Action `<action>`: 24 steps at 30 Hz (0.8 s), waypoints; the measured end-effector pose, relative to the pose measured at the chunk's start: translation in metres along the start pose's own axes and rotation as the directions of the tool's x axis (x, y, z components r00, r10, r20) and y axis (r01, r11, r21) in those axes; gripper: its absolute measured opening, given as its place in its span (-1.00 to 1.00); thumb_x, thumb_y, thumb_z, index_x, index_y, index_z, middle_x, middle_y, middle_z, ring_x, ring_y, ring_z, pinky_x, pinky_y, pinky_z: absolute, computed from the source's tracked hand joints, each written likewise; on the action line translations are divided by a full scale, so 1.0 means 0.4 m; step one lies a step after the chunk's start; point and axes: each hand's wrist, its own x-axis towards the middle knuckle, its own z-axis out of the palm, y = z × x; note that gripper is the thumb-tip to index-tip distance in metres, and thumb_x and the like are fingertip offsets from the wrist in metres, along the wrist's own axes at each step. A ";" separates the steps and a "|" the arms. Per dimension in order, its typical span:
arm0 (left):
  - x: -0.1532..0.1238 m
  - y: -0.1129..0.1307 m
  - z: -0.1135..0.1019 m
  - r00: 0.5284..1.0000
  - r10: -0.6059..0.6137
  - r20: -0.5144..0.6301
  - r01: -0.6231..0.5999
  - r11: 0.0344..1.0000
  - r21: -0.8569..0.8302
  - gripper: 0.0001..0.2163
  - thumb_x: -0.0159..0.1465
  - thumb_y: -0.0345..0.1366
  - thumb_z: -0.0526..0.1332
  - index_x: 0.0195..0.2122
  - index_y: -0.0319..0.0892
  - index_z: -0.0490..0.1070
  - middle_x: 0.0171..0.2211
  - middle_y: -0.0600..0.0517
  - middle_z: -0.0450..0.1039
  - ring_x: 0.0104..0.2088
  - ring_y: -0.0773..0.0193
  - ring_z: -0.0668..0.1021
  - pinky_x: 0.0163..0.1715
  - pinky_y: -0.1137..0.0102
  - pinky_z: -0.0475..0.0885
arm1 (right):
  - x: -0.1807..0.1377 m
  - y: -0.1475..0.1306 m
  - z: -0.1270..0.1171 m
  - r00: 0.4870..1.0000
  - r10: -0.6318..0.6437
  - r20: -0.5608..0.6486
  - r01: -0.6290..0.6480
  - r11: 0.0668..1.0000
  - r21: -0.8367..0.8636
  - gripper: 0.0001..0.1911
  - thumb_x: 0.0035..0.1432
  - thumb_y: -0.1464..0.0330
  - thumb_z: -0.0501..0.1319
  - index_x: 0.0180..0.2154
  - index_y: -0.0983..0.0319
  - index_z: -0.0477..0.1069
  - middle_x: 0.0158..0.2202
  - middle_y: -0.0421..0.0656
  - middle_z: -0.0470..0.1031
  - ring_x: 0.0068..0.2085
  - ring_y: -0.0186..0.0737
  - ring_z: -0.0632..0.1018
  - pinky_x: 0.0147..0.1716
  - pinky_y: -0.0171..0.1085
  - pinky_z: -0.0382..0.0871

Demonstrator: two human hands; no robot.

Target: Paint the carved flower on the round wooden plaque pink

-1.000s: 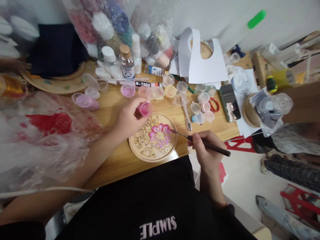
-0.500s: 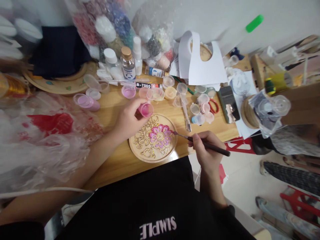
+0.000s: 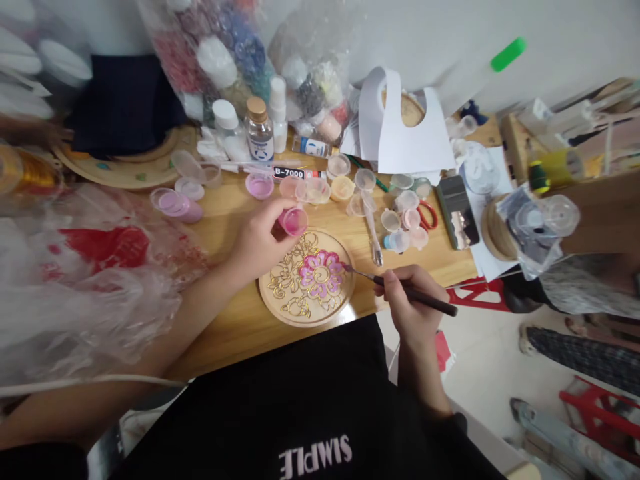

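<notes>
A round wooden disc (image 3: 280, 308) with gold outlines and a pink flower lies on the wooden table (image 3: 240, 327) in front of me. My left hand (image 3: 257, 241) holds a small pot of pink paint (image 3: 293, 221) at the disc's upper left rim. My right hand (image 3: 413, 303) pinches a thin dark brush (image 3: 400, 287). The brush tip touches the flower's right edge.
Several small paint pots (image 3: 343, 187), bottles (image 3: 259, 131), a glue tube (image 3: 295, 173) and a phone (image 3: 457, 213) crowd the table's back. Crumpled clear plastic (image 3: 85, 287) lies at the left. White paper (image 3: 400, 127) stands behind. Another person's legs (image 3: 580, 343) are at the right.
Both hands stay almost still; the brush tip has shifted slightly along the flower's right petals. The view has drifted a little.
</notes>
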 end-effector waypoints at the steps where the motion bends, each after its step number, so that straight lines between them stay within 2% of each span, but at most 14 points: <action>1: 0.000 0.000 0.000 1.000 -0.002 0.001 0.002 1.000 0.000 -0.81 0.27 -0.35 0.35 -0.08 -0.15 0.53 -0.18 0.02 0.64 -0.22 0.22 0.64 -0.19 0.37 0.60 | 0.000 0.000 -0.001 1.000 0.001 0.000 -0.001 1.000 -0.002 -0.71 0.27 0.24 0.39 -0.49 0.17 0.51 -0.62 -0.25 0.60 -0.63 -0.30 0.57 -0.62 -0.36 0.43; 8: -0.001 0.001 0.000 1.000 -0.023 0.007 0.023 1.000 -0.001 -0.80 0.27 -0.32 0.35 -0.08 -0.14 0.52 -0.17 0.01 0.65 -0.21 0.21 0.64 -0.17 0.35 0.60 | -0.004 0.003 -0.009 1.000 0.003 -0.002 -0.003 1.000 -0.024 -0.71 0.26 0.27 0.38 -0.51 0.17 0.50 -0.62 -0.26 0.59 -0.63 -0.32 0.56 -0.62 -0.37 0.40; 13: -0.001 0.003 -0.001 0.998 -0.050 0.025 0.050 0.999 -0.001 -0.79 0.28 -0.30 0.35 -0.05 -0.13 0.51 -0.14 0.02 0.65 -0.20 0.22 0.64 -0.13 0.36 0.60 | -0.009 0.011 -0.013 0.998 0.049 -0.035 -0.050 0.998 -0.025 -0.71 0.24 0.26 0.40 -0.51 0.17 0.50 -0.61 -0.25 0.60 -0.62 -0.29 0.56 -0.61 -0.34 0.40; 17: 0.001 0.002 -0.001 0.998 -0.054 0.036 0.054 0.999 0.001 -0.78 0.29 -0.32 0.35 -0.04 -0.12 0.51 -0.13 0.02 0.65 -0.17 0.21 0.65 -0.11 0.36 0.60 | -0.004 0.003 -0.011 0.983 0.129 -0.132 -0.114 0.987 0.114 -0.74 0.20 0.29 0.39 -0.52 0.16 0.48 -0.63 -0.26 0.55 -0.62 -0.27 0.55 -0.60 -0.30 0.39; 20: 0.000 0.001 0.000 0.997 -0.057 0.044 0.058 0.998 -0.010 -0.77 0.28 -0.34 0.36 -0.04 -0.13 0.51 -0.14 0.02 0.64 -0.15 0.20 0.66 -0.09 0.34 0.61 | 0.017 -0.008 -0.006 0.959 0.198 -0.204 -0.139 0.952 0.272 -0.74 0.14 0.33 0.34 -0.56 0.14 0.39 -0.68 -0.30 0.46 -0.68 -0.30 0.46 -0.65 -0.30 0.30; 24: -0.001 0.000 0.000 0.999 -0.034 0.038 0.036 0.999 -0.035 -0.77 0.28 -0.39 0.36 -0.03 -0.14 0.52 -0.08 -0.02 0.65 -0.10 0.18 0.67 -0.04 0.30 0.62 | 0.054 -0.025 0.019 0.964 0.194 -0.181 -0.107 0.909 0.402 -0.73 0.10 0.30 0.32 -0.58 0.12 0.33 -0.71 -0.33 0.39 -0.72 -0.35 0.37 -0.72 -0.32 0.18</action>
